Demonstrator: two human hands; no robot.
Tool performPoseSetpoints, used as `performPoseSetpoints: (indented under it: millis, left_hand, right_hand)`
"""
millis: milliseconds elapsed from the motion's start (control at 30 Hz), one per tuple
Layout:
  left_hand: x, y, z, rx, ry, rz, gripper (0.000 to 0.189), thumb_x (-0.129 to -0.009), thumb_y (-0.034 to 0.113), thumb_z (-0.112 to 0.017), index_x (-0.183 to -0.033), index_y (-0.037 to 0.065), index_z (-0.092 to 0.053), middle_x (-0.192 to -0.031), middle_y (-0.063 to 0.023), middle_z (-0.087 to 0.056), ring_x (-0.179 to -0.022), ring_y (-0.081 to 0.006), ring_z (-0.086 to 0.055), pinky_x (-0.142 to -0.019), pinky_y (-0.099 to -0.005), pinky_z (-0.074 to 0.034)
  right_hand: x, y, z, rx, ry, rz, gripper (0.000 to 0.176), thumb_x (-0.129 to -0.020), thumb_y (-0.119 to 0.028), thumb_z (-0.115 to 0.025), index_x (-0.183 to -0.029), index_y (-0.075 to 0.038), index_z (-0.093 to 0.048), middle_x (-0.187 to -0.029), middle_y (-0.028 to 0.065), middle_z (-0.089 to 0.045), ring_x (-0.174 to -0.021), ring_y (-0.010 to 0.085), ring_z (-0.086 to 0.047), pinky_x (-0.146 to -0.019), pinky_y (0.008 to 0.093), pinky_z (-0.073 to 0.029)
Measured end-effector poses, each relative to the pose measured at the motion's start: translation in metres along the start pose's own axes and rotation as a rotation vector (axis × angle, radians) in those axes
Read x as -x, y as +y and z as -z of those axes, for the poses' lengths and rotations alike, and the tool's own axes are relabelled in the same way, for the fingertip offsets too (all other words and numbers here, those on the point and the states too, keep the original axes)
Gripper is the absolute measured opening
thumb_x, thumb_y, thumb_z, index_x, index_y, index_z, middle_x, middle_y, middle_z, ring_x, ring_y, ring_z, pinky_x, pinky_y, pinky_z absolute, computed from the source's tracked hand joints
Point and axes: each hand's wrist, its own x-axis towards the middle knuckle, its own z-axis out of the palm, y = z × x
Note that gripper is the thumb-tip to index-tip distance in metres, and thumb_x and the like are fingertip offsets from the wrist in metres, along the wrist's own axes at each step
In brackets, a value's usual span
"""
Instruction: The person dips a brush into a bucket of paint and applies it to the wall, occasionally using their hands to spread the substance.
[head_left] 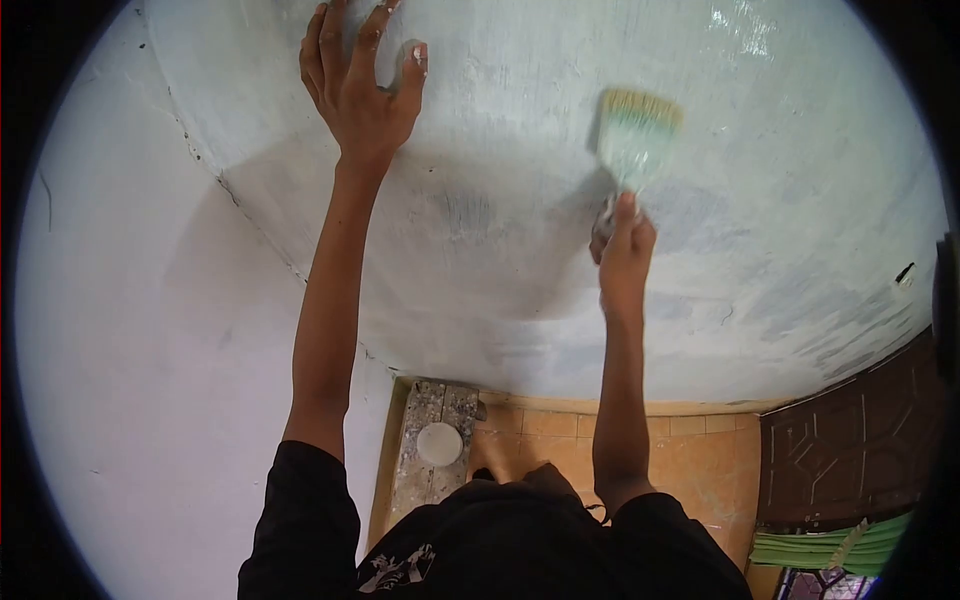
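My right hand [625, 240] is closed around the handle of a wide paintbrush [637, 135]. The brush points upward, its pale bristles yellowish at the tip, and lies against or just off the wall [510, 240], which is streaked with white and grey. At the upper left my left hand [365, 95] rests on or close to the same wall, holding nothing, fingers spread and pointing up. White specks mark its fingertips. Some of its fingers run up to the top edge of the view.
Below stands a paint-spattered bench [412, 455] with a round white container or lid [439, 444] on it. Orange tiles [700, 465] cover the floor. Dark carved wood [850, 440] and green cloth [835, 548] are at lower right. A cracked corner joins the left wall [150, 350].
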Motion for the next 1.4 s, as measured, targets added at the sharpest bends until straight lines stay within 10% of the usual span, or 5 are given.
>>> performPoseSetpoints:
  millis: [200, 367, 700, 967, 1400]
  left_hand:
    - [0.001, -0.003, -0.001, -0.009, 0.008, 0.011, 0.042, -0.091, 0.031, -0.055, -0.125, 0.007, -0.059, -0.142, -0.0184, -0.045, -0.133, -0.0381, -0.038, -0.11, -0.0496, -0.028]
    - [0.003, -0.002, -0.003, -0.022, 0.012, -0.007, 0.042, -0.091, 0.032, -0.056, -0.125, 0.008, -0.059, -0.142, -0.0182, -0.045, -0.132, -0.0381, -0.039, -0.109, -0.0498, -0.028]
    - [0.002, -0.003, -0.004, -0.031, 0.019, 0.01, 0.039, -0.09, 0.03, -0.057, -0.122, 0.007, -0.061, -0.141, -0.0193, -0.046, -0.131, -0.0389, -0.04, -0.108, -0.05, -0.029]
    - [0.001, 0.004, 0.003, -0.028, -0.065, 0.058, 0.04, -0.091, 0.032, -0.058, -0.123, 0.009, -0.06, -0.142, -0.0174, -0.044, -0.134, -0.0369, -0.035, -0.11, -0.0507, -0.024]
    - [-0.003, 0.036, 0.018, 0.016, -0.152, 0.168, 0.049, -0.09, 0.042, -0.06, -0.133, 0.019, -0.053, -0.148, -0.0133, -0.037, -0.14, -0.0316, -0.028, -0.112, -0.0588, -0.017]
  right_hand:
    - [0.093, 0.045, 0.008, -0.138, 0.016, -0.336, 0.04, -0.103, -0.04, -0.042, -0.072, -0.014, -0.037, -0.056, -0.0083, -0.031, -0.044, 0.0007, -0.025, -0.038, 0.0204, -0.019]
    - [0.029, -0.01, 0.002, -0.101, 0.015, -0.024, 0.04, -0.103, -0.039, -0.043, -0.072, -0.014, -0.036, -0.056, -0.0071, -0.031, -0.045, 0.0016, -0.025, -0.039, 0.0212, -0.019]
    - [0.102, 0.074, 0.017, -0.105, -0.035, -0.374, 0.038, -0.102, -0.04, -0.043, -0.074, -0.015, -0.041, -0.054, -0.0103, -0.031, -0.041, 0.0007, -0.026, -0.037, 0.0199, -0.021]
    - [0.012, -0.029, 0.029, -0.125, -0.028, 0.001, 0.041, -0.102, -0.042, -0.043, -0.071, -0.014, -0.04, -0.056, -0.0088, -0.031, -0.046, 0.0008, -0.026, -0.04, 0.021, -0.021]
    - [0.051, -0.007, 0.035, -0.162, 0.012, -0.194, 0.042, -0.103, -0.044, -0.041, -0.071, -0.016, -0.039, -0.056, -0.0093, -0.031, -0.044, 0.0007, -0.025, -0.038, 0.0203, -0.019]
